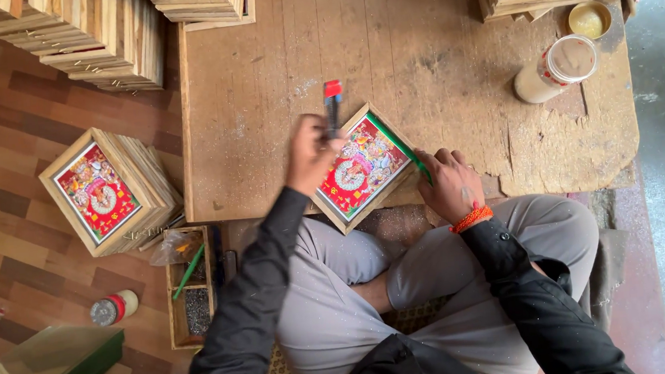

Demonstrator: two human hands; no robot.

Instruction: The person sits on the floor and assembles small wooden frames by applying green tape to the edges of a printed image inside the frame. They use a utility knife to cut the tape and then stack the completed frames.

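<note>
A person sits cross-legged at a low wooden board (417, 59), working on a small framed picture (363, 167) that lies tilted at the board's near edge, just above the knees. The left hand (310, 155) is closed around a tool with a red head (332, 103), held upright over the frame's upper corner; the hand is blurred, so whether it is a small hammer or a scraper is hard to say. The right hand (448, 183) presses down on the frame's right edge, its fingers over a green strip (399, 145), probably the edge of a glass pane, and this likely steadies the frame under the tool.

A stack of finished frames (104, 191) sits on the floor to the person's left, within easy reach. A small wooden tray (189, 292) of what look like nails lies beside the knee. A pale jar (555, 67) and a small yellow tin (590, 20) stand at the board's far right. Stacks of bare wooden frames (94, 31) are cut off at the top edge.
</note>
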